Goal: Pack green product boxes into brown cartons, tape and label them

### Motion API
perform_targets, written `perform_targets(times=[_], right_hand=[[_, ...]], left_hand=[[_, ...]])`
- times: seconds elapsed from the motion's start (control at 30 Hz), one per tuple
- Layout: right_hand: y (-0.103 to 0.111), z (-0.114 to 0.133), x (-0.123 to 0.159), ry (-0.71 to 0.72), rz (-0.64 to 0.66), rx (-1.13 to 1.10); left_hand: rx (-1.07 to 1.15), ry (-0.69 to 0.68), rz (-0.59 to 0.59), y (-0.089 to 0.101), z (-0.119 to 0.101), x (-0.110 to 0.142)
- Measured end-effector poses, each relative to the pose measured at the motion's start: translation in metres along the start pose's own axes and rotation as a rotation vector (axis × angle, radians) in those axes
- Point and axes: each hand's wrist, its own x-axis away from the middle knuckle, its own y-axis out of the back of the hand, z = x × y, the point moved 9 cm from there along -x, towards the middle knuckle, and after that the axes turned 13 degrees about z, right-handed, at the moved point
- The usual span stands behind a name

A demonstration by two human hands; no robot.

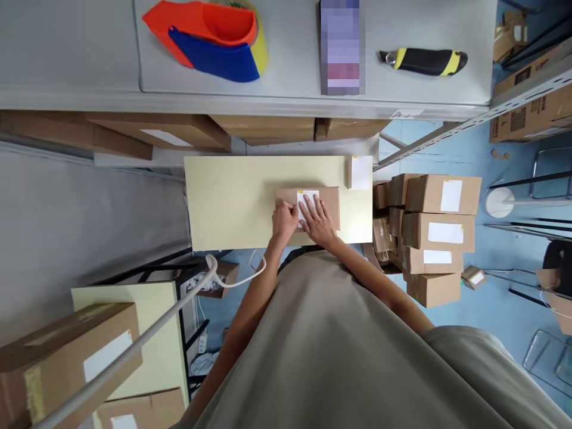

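Note:
A brown cardboard box (330, 205) lies on the pale yellow table in front of me. On its top is a white shipping label (308, 194) with a small yellow mark at one corner. My right hand (319, 223) rests flat across the label and the box, fingers spread. Beside it, my left hand (284, 223) is closed in a pinch at the label's left edge, over the box's left end. Whatever sits between those fingertips is too small to make out.
A stack of white labels (360, 173) sits on the table's (227, 202) far right corner. On the shelf above lie a tape dispenser (214, 42), a phone (340, 47) and a utility knife (426, 61). Labelled boxes (440, 229) are piled at right; a grey pole (147, 336) crosses lower left.

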Motion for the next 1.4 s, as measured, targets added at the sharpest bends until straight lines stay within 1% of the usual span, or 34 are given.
perform_targets(times=[0.1, 0.2, 0.27, 0.4, 0.5, 0.57, 0.7, 0.83, 0.97, 1.1, 1.17, 1.27, 1.33, 1.4], right_hand=[[-0.008, 0.006, 0.007, 0.048, 0.034, -0.014], [-0.008, 0.008, 0.007, 0.102, 0.064, -0.022], [-0.003, 0.006, -0.002, 0.106, 0.053, -0.025], [0.008, 0.001, -0.030, 0.068, -0.005, -0.026], [0.007, 0.001, -0.043, 0.046, -0.028, -0.034], [0.004, 0.001, -0.044, 0.037, -0.037, -0.038], [-0.007, 0.005, -0.029, 0.053, -0.041, -0.029], [-0.025, 0.011, -0.005, 0.060, -0.025, -0.005], [-0.041, 0.019, 0.016, 0.061, 0.018, 0.025], [-0.048, 0.021, 0.030, 0.021, 0.025, 0.037], [-0.048, 0.014, 0.039, -0.041, -0.004, 0.036], [-0.047, -0.003, 0.056, -0.162, -0.052, 0.043], [-0.047, -0.016, 0.068, -0.234, -0.076, 0.049], [-0.047, -0.027, 0.078, -0.280, -0.094, 0.043]], left_hand=[[-0.021, -0.011, 0.032, -0.002, 0.002, 0.000], [-0.040, -0.046, 0.060, -0.006, 0.002, 0.002], [-0.049, -0.071, 0.077, -0.009, 0.002, 0.003], [-0.043, -0.109, 0.097, -0.013, 0.004, 0.003], [-0.049, -0.141, 0.093, -0.014, 0.005, 0.002], [-0.065, -0.155, 0.097, -0.016, 0.006, 0.001], [-0.074, -0.179, 0.090, -0.018, 0.009, 0.000], [-0.058, -0.233, 0.041, -0.019, 0.009, 0.001], [-0.035, -0.288, -0.018, -0.022, 0.008, 0.002], [-0.038, -0.312, -0.089, -0.026, 0.009, 0.000], [-0.013, -0.322, -0.113, -0.029, 0.010, -0.003], [0.038, -0.340, -0.169, -0.032, 0.010, -0.005], [0.052, -0.363, -0.204, -0.034, 0.007, 0.000], [0.072, -0.406, -0.201, -0.036, 0.006, 0.009]])
